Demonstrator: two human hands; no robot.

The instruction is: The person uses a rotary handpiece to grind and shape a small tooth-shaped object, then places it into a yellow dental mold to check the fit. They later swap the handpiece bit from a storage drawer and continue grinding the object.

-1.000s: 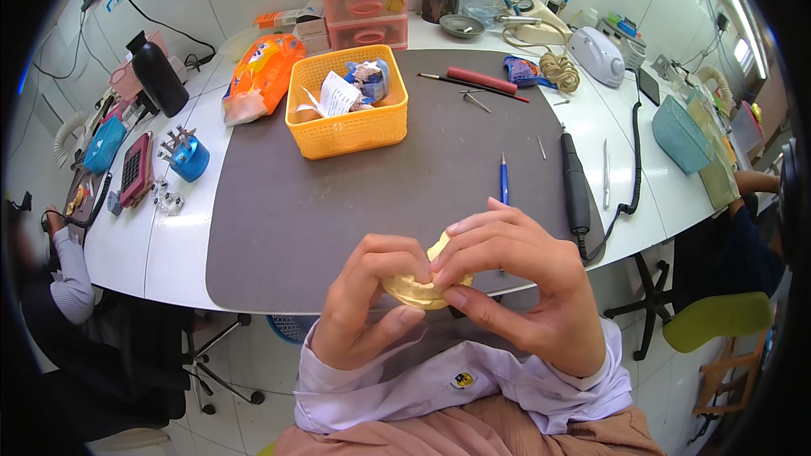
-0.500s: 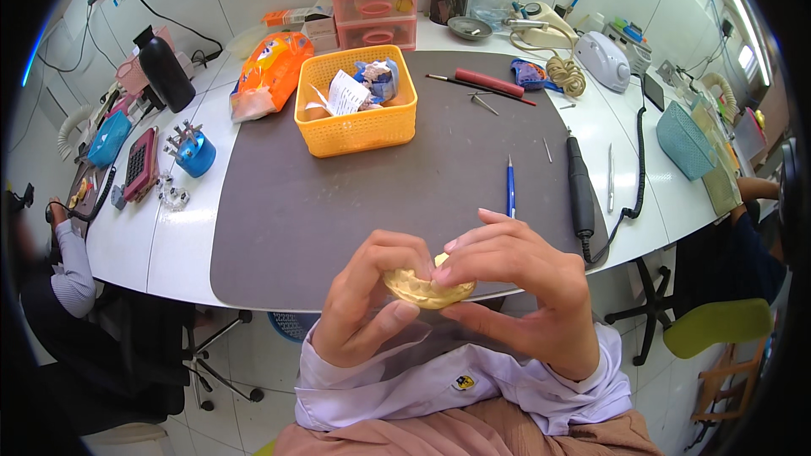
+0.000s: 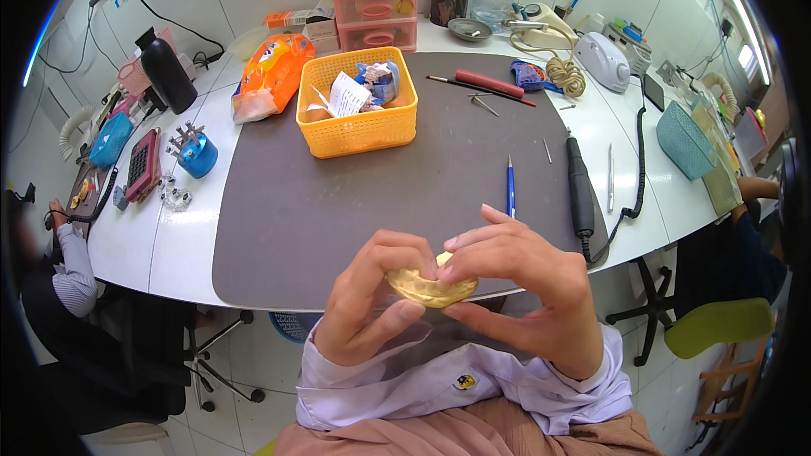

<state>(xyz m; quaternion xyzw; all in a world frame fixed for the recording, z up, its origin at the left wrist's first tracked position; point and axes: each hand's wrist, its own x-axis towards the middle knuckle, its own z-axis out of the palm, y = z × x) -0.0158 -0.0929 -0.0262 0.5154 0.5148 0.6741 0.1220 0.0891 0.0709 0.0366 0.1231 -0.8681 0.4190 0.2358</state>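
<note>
A pale yellow dental plaster model (image 3: 429, 291) is held between my two hands, just off the near edge of the bench. My left hand (image 3: 376, 295) is closed round its left side, thumb below and fingers curled over the top. The fingers of my right hand (image 3: 528, 287) press on its upper right part, with the thumb against the lower edge. My fingers hide part of the model's top. Beyond my right hand a blue pencil-like tool (image 3: 510, 190) lies on the dark grey mat (image 3: 363, 211).
A yellow basket (image 3: 363, 137) with papers and wrapped pieces stands on the mat. To the right lie a black handpiece (image 3: 580, 190) with a coiled cord and a metal tool (image 3: 611, 177). A blue bur holder (image 3: 197, 156) stands left. Other people sit at both sides.
The model and both hands stay almost in place, still gripping. The whole view has shifted very slightly.
</note>
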